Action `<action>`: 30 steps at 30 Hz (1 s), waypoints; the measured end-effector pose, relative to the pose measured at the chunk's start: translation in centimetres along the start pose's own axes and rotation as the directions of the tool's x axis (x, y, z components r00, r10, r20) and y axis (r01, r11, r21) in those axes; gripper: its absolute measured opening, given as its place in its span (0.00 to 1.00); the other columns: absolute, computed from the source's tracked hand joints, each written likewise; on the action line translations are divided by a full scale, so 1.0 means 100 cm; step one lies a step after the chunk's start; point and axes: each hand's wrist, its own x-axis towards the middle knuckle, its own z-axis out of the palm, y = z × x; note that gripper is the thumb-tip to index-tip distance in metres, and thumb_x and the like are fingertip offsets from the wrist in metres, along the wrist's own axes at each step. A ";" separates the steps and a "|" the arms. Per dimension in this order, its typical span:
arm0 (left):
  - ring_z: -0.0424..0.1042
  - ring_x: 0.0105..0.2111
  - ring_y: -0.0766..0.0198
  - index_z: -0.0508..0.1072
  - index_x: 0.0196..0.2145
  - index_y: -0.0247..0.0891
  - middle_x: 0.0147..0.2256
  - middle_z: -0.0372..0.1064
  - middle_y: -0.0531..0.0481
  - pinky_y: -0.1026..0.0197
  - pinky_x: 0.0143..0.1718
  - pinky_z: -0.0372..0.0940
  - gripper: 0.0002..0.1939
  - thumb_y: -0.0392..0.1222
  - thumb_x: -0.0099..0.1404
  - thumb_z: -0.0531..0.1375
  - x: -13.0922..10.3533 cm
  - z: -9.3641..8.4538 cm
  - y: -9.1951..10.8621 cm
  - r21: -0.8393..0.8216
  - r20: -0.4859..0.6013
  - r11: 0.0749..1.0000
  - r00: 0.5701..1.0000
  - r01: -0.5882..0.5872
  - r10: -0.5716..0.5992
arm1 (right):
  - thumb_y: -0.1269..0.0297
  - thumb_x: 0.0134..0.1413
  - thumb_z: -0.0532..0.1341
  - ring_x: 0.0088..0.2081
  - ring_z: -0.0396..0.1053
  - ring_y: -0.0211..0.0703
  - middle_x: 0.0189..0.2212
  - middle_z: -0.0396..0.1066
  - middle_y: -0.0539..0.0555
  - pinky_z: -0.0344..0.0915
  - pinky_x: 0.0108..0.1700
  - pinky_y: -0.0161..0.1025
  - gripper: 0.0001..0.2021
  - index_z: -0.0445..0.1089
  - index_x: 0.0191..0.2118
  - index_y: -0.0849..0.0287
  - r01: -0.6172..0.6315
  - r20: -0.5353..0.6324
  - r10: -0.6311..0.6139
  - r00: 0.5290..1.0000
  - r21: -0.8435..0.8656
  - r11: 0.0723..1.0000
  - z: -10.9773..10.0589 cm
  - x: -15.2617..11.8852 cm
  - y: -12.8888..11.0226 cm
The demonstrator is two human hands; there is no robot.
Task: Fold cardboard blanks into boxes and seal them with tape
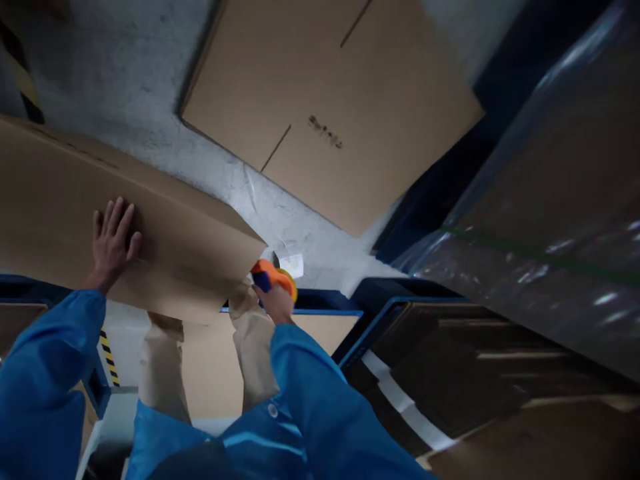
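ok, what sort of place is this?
Probably a warehouse or packing area: big flat cardboard, a bulky load under clear plastic wrap, and what looks like a tape dispenser in the right hand.

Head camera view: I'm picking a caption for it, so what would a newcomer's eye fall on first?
Probably the bright orange tape dispenser in the right hand, at the near end of the long cardboard box. Next, the left hand, spread flat on the box's side, and the large flat cardboard with dark printing at upper centre.
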 end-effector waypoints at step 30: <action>0.69 0.31 0.63 0.79 0.28 0.35 0.28 0.73 0.50 0.63 0.35 0.63 0.25 0.64 0.57 0.67 -0.158 -0.128 -0.040 -0.733 0.655 -0.134 0.745 0.667 0.122 | 0.47 0.40 0.70 0.25 0.66 0.40 0.21 0.68 0.49 0.62 0.27 0.36 0.19 0.67 0.25 0.58 0.432 0.409 -0.420 0.810 0.068 0.899 0.062 -0.246 -0.199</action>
